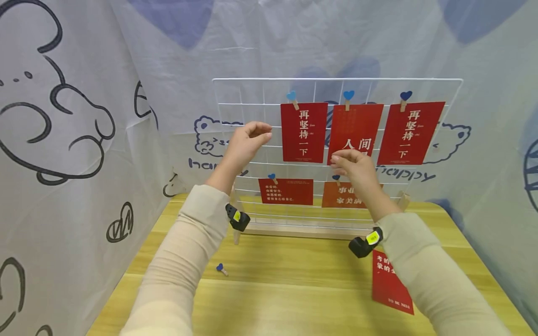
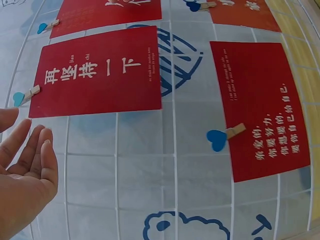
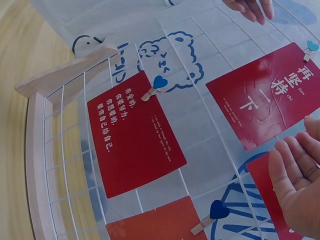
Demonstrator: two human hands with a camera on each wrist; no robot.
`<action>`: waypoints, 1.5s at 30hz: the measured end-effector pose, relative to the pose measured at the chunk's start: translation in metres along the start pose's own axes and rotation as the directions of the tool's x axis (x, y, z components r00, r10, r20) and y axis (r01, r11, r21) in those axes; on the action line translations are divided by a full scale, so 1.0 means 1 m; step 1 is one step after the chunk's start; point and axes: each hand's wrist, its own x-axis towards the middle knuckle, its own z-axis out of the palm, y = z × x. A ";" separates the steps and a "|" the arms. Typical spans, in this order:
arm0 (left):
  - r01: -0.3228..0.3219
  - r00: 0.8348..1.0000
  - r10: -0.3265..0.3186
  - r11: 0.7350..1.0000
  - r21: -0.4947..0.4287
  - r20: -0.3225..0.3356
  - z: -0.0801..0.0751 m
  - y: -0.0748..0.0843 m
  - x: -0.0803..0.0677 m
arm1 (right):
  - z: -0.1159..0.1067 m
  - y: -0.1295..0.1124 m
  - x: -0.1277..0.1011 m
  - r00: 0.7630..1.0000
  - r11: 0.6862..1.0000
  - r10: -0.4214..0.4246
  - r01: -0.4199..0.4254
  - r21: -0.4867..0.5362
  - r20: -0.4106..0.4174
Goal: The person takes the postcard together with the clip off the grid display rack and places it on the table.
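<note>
Loose red card (image 1: 391,284) lying on the wooden desk (image 1: 294,289), tiny blue heart clip (image 1: 221,269) well apart from it, cartoon bear curtain (image 1: 63,140) behind.

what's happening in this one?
A person stands at a white wire grid panel on a wooden table, with red cards pegged to it by heart clips. The right hand touches the lower edge of the middle top card. The left hand is raised by the grid left of the top left card, holding nothing. A loose red card and a spare clip lie on the table.
</note>
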 end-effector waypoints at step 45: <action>-0.027 0.997 0.004 0.959 0.281 0.081 0.016 0.052 0.058 | 0.016 -0.008 0.025 0.995 0.996 0.012 -0.020 -0.083 -0.098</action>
